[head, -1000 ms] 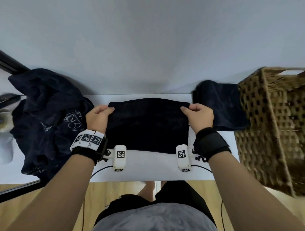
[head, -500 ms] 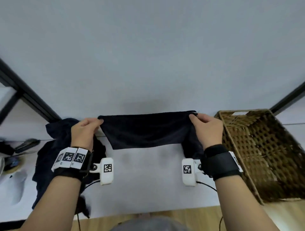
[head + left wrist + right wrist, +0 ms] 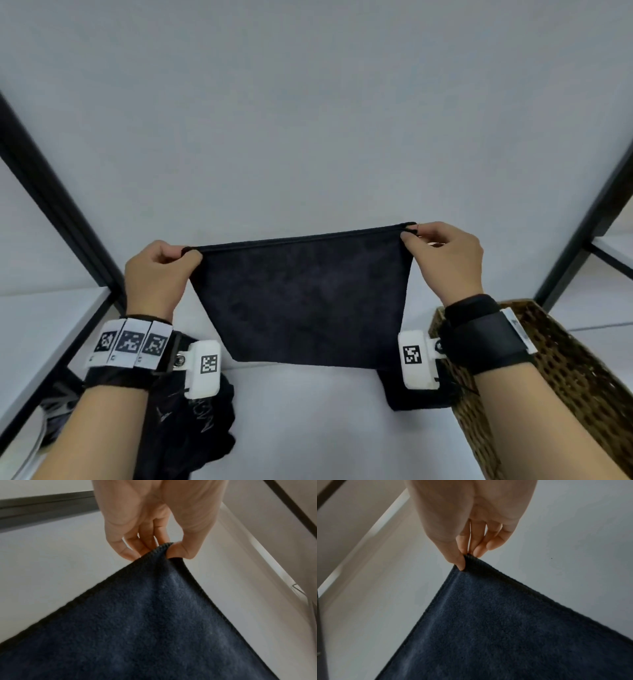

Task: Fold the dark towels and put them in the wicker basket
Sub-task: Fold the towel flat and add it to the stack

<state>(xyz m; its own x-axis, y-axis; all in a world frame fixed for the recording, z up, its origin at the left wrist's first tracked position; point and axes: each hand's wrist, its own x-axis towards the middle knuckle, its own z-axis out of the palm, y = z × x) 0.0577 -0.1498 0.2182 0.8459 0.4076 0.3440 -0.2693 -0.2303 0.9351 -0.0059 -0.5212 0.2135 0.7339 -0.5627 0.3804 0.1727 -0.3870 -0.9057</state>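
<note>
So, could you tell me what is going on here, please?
A person is holding a dark towel up in the air, the left hand and right hand each pinching a top corner. A folded towel lies beside the wicker basket, and a dark pile waits on the left.

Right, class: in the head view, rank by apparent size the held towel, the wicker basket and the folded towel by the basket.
1. Held towel, largest as it looks, though it is raised nearer the camera.
2. Wicker basket, partly cut off by the frame and arm, so unsure.
3. Folded towel, mostly hidden; smallest showing.
</note>
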